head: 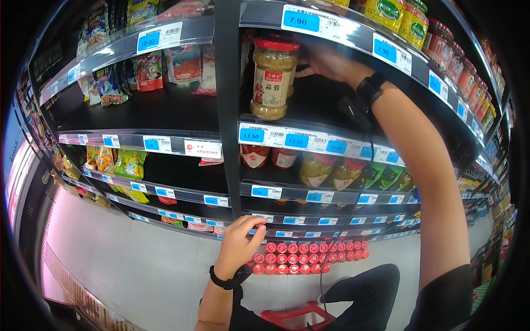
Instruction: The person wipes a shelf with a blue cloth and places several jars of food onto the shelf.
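In the head view, my right hand reaches into a black shelf bay at upper centre, its fingers behind and to the right of a glass jar of minced garlic with a red lid. Part of another jar shows behind that one. The fingertips are partly hidden, so whether they touch or grip a jar does not show. My left hand hangs lower down in front of the bottom shelf edges, fingers loosely curled, holding nothing visible. Many red-lidded jars stand in rows on the floor beneath the shelves.
Price-tagged shelf rails cross in front, with a black upright at centre. Jars fill part of the shelf below; yellow-labelled jars stand above. Bagged goods hang at left. A red plastic stool is by my legs.
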`<action>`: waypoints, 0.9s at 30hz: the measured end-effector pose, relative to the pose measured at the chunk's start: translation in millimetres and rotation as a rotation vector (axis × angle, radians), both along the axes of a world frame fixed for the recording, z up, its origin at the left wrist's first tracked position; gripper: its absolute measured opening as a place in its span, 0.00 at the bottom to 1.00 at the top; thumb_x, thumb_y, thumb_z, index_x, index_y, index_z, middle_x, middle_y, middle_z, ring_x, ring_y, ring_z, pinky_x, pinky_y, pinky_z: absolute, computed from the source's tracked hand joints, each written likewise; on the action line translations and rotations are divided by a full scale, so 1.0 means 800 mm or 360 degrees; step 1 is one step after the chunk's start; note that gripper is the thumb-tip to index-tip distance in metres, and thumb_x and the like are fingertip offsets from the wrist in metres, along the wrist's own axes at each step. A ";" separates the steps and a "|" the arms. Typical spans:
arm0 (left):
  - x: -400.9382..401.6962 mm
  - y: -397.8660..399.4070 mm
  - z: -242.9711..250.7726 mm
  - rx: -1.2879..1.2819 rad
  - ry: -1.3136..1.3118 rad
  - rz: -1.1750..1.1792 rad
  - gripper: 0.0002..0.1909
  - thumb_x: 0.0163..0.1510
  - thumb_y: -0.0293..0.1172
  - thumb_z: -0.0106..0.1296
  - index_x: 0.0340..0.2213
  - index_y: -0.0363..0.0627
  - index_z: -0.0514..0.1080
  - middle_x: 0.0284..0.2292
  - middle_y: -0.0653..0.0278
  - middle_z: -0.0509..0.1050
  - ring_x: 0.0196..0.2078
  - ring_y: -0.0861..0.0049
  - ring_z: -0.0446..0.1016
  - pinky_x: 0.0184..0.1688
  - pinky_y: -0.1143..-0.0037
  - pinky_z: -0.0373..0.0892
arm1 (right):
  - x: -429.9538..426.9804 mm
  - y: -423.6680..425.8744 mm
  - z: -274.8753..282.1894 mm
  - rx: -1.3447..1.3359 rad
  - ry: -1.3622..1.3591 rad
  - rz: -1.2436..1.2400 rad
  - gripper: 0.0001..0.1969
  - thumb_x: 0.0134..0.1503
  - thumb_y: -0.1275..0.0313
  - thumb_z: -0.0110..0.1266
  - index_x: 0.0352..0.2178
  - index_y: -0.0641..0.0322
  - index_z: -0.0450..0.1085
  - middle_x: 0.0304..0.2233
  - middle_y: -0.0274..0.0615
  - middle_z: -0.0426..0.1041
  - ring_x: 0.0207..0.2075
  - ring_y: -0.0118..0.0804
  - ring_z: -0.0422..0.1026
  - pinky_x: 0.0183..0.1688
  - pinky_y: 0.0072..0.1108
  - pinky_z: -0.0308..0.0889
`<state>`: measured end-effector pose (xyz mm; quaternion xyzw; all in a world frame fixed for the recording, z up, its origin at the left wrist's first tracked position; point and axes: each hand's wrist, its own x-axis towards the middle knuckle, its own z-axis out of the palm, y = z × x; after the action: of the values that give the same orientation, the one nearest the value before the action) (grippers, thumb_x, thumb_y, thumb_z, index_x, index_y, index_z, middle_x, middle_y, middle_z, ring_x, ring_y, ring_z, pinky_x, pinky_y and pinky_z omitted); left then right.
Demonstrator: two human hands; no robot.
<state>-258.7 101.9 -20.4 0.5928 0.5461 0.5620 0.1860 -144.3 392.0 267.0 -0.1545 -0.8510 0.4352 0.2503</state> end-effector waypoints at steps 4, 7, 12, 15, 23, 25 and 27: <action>-0.008 -0.003 -0.001 0.0047 0.0030 0.0051 0.07 0.53 0.22 0.55 0.36 0.35 0.76 0.32 0.57 0.78 0.31 0.71 0.77 0.35 0.77 0.71 | -0.014 0.011 -0.004 -0.0004 0.0004 -0.0032 0.42 0.63 0.40 0.38 0.66 0.60 0.45 0.66 0.57 0.49 0.65 0.58 0.56 0.59 0.50 0.62; -0.011 -0.006 0.002 0.0045 0.0042 0.0025 0.08 0.54 0.24 0.56 0.36 0.36 0.75 0.32 0.55 0.77 0.32 0.65 0.77 0.33 0.75 0.72 | -0.017 0.010 -0.004 -0.0007 0.0014 -0.0024 0.41 0.64 0.40 0.38 0.66 0.60 0.45 0.66 0.57 0.49 0.65 0.58 0.56 0.59 0.51 0.62; -0.012 -0.006 0.000 0.0070 0.0020 0.0027 0.08 0.53 0.24 0.56 0.36 0.35 0.75 0.32 0.55 0.77 0.33 0.66 0.77 0.32 0.75 0.72 | -0.021 0.013 -0.003 0.0024 -0.0001 0.0051 0.40 0.64 0.41 0.38 0.66 0.60 0.46 0.66 0.57 0.50 0.65 0.58 0.56 0.59 0.52 0.62; -0.014 -0.009 0.001 -0.0007 -0.0013 0.0004 0.08 0.53 0.24 0.56 0.36 0.35 0.75 0.32 0.55 0.77 0.33 0.65 0.77 0.33 0.74 0.72 | -0.029 0.006 0.000 -0.0034 0.0023 0.0004 0.40 0.64 0.41 0.38 0.65 0.60 0.47 0.65 0.57 0.51 0.65 0.57 0.56 0.60 0.53 0.61; -0.017 -0.010 -0.002 0.0056 0.0002 0.0033 0.08 0.54 0.23 0.56 0.37 0.35 0.75 0.33 0.55 0.77 0.33 0.66 0.77 0.34 0.75 0.72 | -0.031 -0.006 -0.001 -0.0019 -0.0044 -0.0028 0.41 0.64 0.40 0.36 0.66 0.60 0.45 0.66 0.56 0.50 0.66 0.56 0.54 0.60 0.54 0.59; -0.016 -0.010 -0.001 0.0066 0.0022 0.0030 0.08 0.54 0.24 0.56 0.37 0.34 0.75 0.33 0.54 0.77 0.33 0.66 0.77 0.34 0.75 0.72 | -0.030 -0.004 0.001 0.0001 -0.0055 -0.0038 0.42 0.64 0.39 0.36 0.66 0.60 0.44 0.66 0.56 0.49 0.66 0.56 0.54 0.60 0.54 0.59; -0.015 -0.010 -0.002 0.0036 0.0012 0.0037 0.08 0.54 0.22 0.56 0.37 0.34 0.75 0.33 0.55 0.78 0.33 0.69 0.77 0.34 0.76 0.72 | -0.032 0.000 0.004 0.0004 -0.0118 -0.0002 0.43 0.63 0.38 0.34 0.66 0.61 0.43 0.67 0.57 0.48 0.66 0.58 0.53 0.59 0.55 0.60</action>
<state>-270.7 94.0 -22.0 0.5906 0.5472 0.5680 0.1706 -169.8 392.0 269.9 -0.1708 -0.8600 0.4280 0.2192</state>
